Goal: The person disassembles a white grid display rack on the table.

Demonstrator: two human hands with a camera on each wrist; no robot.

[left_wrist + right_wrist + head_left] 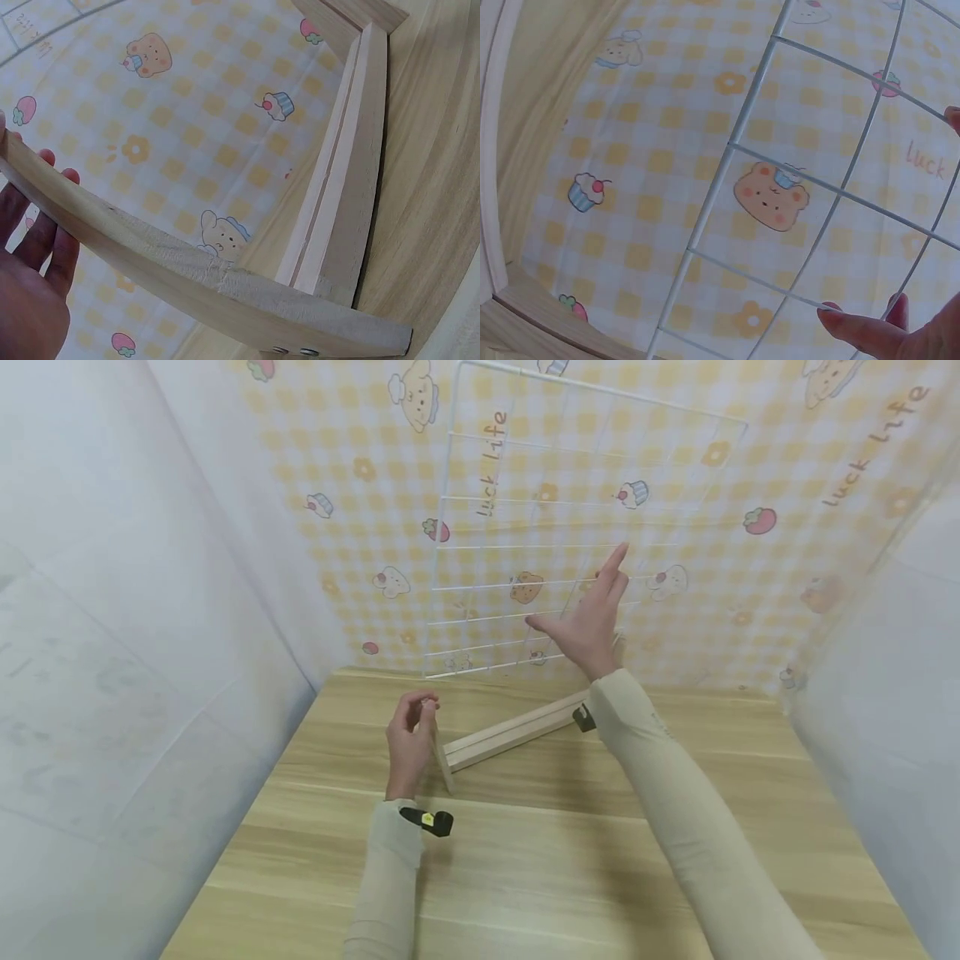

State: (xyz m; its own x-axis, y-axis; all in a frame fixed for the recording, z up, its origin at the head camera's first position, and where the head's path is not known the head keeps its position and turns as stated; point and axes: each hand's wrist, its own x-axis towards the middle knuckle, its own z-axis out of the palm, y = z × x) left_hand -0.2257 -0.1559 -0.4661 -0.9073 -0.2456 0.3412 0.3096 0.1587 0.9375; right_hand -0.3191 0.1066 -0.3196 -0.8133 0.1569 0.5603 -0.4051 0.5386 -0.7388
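White-coated wire forms a rectangular grid panel (842,192), which stands tilted above the table's back edge; whether its lower edge rests on anything I cannot tell. The right hand (588,622) is spread over its right part, fingers extended and thumb stretched apart, the thumb tip at one of the wires; firm contact cannot be made out. A pale wooden stand with a grooved crossbar (517,731) sits on the light wood-grain table (525,877), toward the back edge, its bar slanting from the left hand to the back. The left hand (408,735) grasps the upper part of the stand's curved wooden end piece (150,238), fingers bent around it. Two metal screw heads (307,352) show low on that piece. Yellow-and-white checked cloth (360,518) with cartoon prints hangs behind the table.
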